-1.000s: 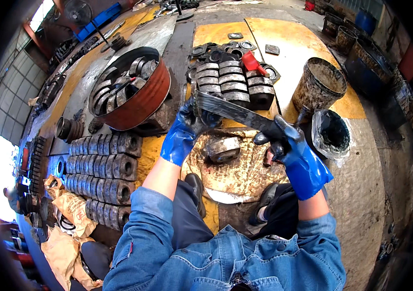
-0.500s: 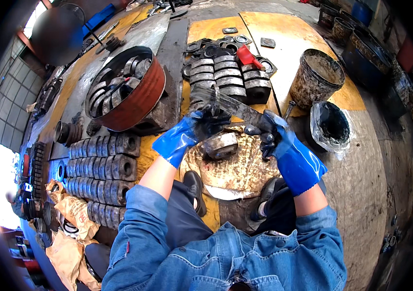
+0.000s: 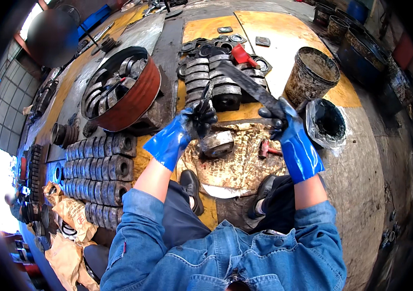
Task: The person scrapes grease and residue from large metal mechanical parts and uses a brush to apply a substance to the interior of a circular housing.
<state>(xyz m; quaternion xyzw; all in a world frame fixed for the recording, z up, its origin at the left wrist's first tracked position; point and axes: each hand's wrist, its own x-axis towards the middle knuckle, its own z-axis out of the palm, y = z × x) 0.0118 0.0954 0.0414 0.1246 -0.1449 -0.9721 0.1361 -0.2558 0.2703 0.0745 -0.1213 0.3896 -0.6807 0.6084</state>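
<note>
My right hand (image 3: 280, 119), in a blue glove blackened at the fingers, is closed round the near end of a long flat dark strip (image 3: 245, 82), which slants up to the left. My left hand (image 3: 199, 120), gloved alike, is closed round a thin dark piece (image 3: 203, 97) that points upward; its kind I cannot make out. The strip and my left hand are apart. Below and between the hands, a dark metal block with a bright curved face (image 3: 217, 144) rests on a stained brown sheet (image 3: 235, 172). A small red hammer (image 3: 268, 149) lies near my right hand.
Ahead stand rows of similar metal blocks (image 3: 197, 75), with a red scoop-like tool (image 3: 241, 54) on them. A red drum (image 3: 133, 104) of parts stands left, above stacked housings (image 3: 99, 169). A grimy bucket (image 3: 308, 80) and a plastic-lined pail (image 3: 313, 121) stand right.
The strip has come away from my left hand and swung more upright in my right. My hands are slightly farther apart, and the red hammer has come into sight.
</note>
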